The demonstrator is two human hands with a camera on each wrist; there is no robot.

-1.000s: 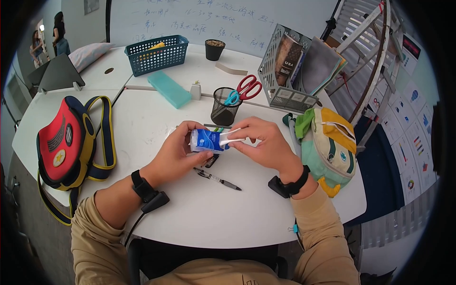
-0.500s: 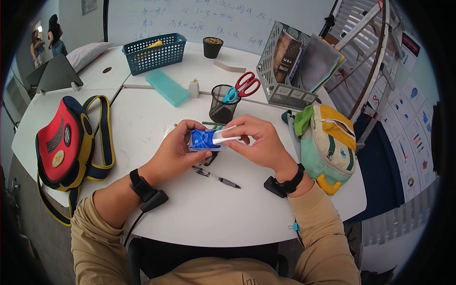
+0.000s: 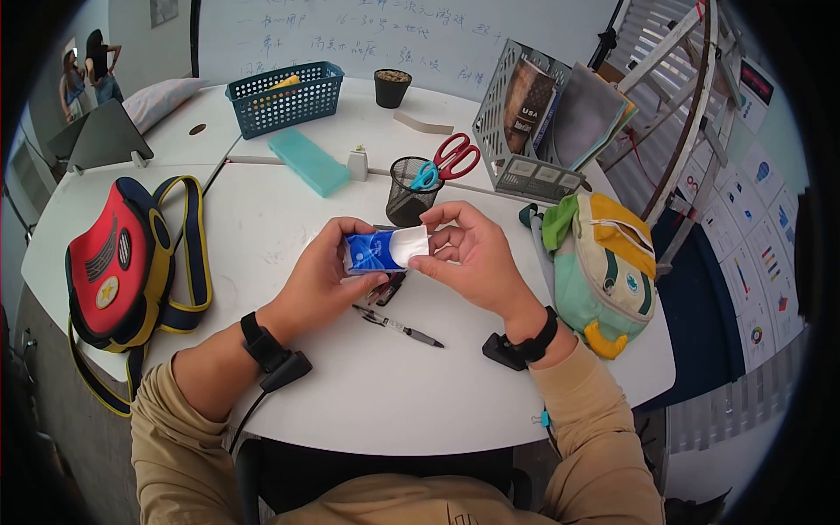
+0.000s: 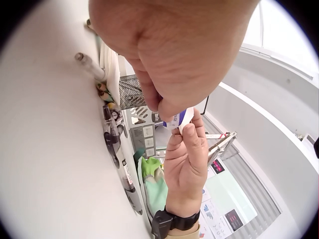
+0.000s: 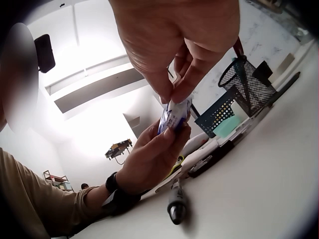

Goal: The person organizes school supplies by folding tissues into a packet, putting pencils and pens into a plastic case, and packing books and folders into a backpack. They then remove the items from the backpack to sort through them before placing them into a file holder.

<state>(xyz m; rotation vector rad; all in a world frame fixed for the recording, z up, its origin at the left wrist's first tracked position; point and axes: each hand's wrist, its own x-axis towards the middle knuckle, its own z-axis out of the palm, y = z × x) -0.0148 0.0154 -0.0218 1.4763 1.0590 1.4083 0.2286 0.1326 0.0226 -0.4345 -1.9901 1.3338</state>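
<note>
Head view: the left hand [image 3: 319, 273] grips a blue packet [image 3: 372, 252] in the middle, over the table [image 3: 289, 385], while the right hand's [image 3: 477, 262] thumb and fingers pinch the white tissue [image 3: 413, 243] at its right end. Beyond, the mesh cup [image 3: 408, 203] holds red scissors [image 3: 458, 159] and turquoise scissors [image 3: 424, 177]; far left, the blue basket [image 3: 254, 115] has something yellow [image 3: 287, 82] inside; far right, the grey file holder [image 3: 503, 166] carries upright magazines [image 3: 528, 107]. Left wrist view: left fingers close on the packet, right fingertips at its white end. Right wrist view: here the right fingers pinch above, and left fingers clasp the packet below.
</note>
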